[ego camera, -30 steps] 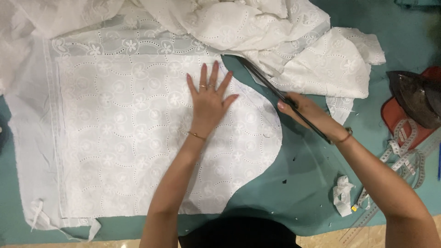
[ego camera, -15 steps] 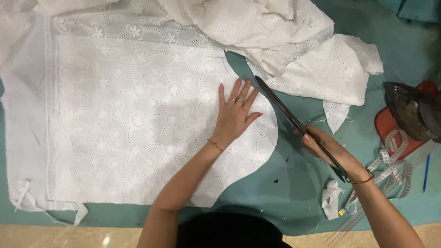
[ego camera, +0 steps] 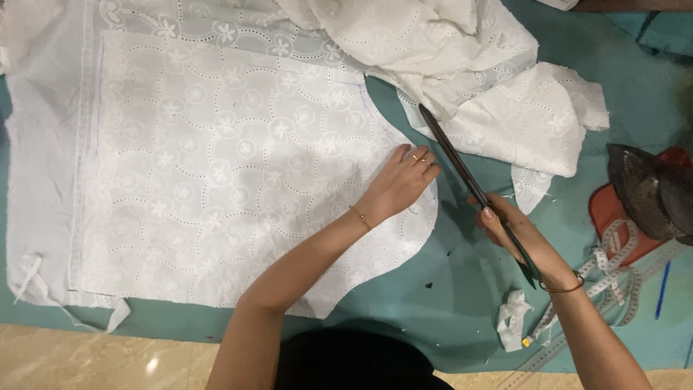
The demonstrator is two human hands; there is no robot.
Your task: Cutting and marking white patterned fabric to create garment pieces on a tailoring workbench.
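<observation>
White eyelet cloth (ego camera: 216, 166) fills the left and centre of the frame, flat on the teal table (ego camera: 462, 289). The left hand (ego camera: 401, 184) presses its curved edge, fingers flat and released; the right hand (ego camera: 516, 235) grips long scissors (ego camera: 473, 189). The cloth looks light, limp and likely to shift; best pinned flat near the edge.

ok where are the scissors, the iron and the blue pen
scissors (ego camera: 451, 157), head view, on the long blades
iron (ego camera: 644, 193), head view, on its dark body
blue pen (ego camera: 662, 290), head view, mid-barrel

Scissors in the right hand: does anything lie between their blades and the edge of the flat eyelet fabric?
Nothing visible does. The scissors sit just off the eyelet fabric, beside the left hand, over bare teal mat.
</observation>
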